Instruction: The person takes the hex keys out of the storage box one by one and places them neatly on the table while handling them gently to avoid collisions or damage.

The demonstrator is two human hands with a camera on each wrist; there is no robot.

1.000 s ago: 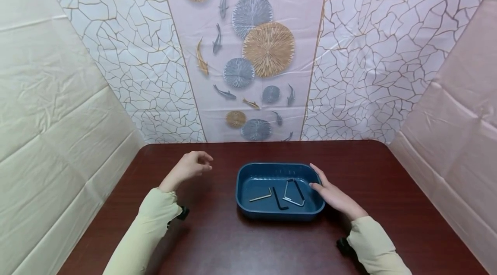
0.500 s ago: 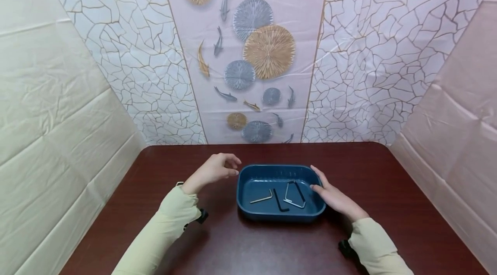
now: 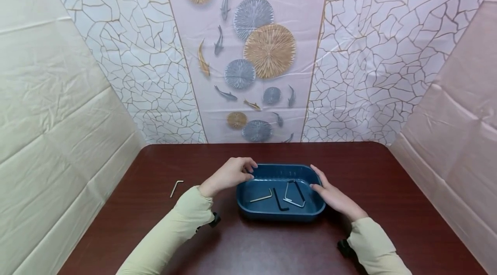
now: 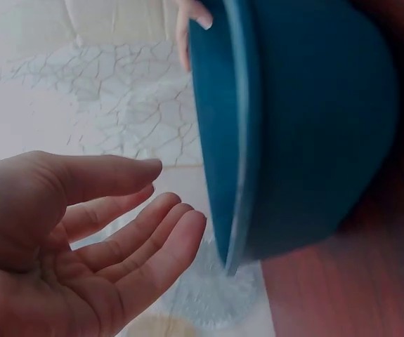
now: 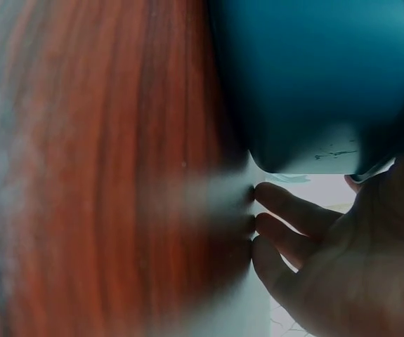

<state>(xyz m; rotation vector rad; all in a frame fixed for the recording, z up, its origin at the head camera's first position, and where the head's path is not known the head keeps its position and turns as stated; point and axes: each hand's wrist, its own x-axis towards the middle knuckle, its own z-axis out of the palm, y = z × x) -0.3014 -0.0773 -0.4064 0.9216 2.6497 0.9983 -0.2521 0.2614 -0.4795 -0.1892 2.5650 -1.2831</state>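
A blue rectangular tray stands on the table. In it lie a brass-coloured hex key, a black hex key and silver and black bent rods that together form a four-sided outline. My left hand hovers at the tray's left rim, fingers loosely bent and holding nothing; in the left wrist view its fingertips point at the rim. With my right hand I hold the right end, thumb over the rim and fingers outside. Those fingers reach low beside the tray wall in the right wrist view.
Another L-shaped hex key lies on the dark red wooden table, left of the tray. A patterned cloth backdrop rises behind the table, and pale cloth walls stand at both sides.
My left hand has moved right, from above the table to the tray's left rim. The hex key on the left of the table has come into view. My right hand stays on the tray.
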